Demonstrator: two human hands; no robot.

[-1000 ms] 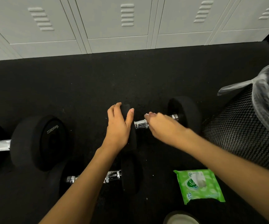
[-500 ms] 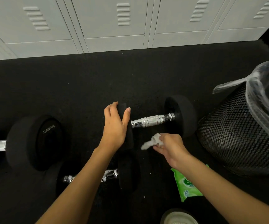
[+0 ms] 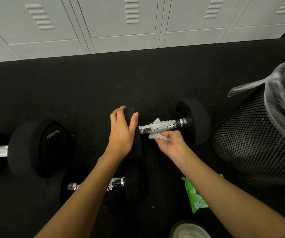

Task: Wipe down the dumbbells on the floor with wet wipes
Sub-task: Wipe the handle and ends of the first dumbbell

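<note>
A black dumbbell with a chrome handle (image 3: 162, 127) lies on the dark floor in the middle. My left hand (image 3: 122, 133) is curled over its left head, holding it. Palm up under the handle, my right hand (image 3: 170, 144) grips a crumpled white wet wipe (image 3: 155, 135) that wraps around the handle's near side and shows behind it too. A smaller dumbbell (image 3: 134, 182) lies nearer to me, partly hidden by my left forearm. A large dumbbell (image 3: 38, 148) sits at the left. The green wipe pack (image 3: 195, 198) lies on the floor under my right forearm.
A black mesh bin (image 3: 254, 146) with a clear plastic liner stands at the right, close to the dumbbell's right head. Grey lockers (image 3: 121, 23) line the far wall. A shoe toe (image 3: 189, 231) shows at the bottom edge.
My right hand came off the handle top with the wipe, dropped toward me, then rose palm up and pressed the wipe under the handle. My left hand stayed on the dumbbell head.
</note>
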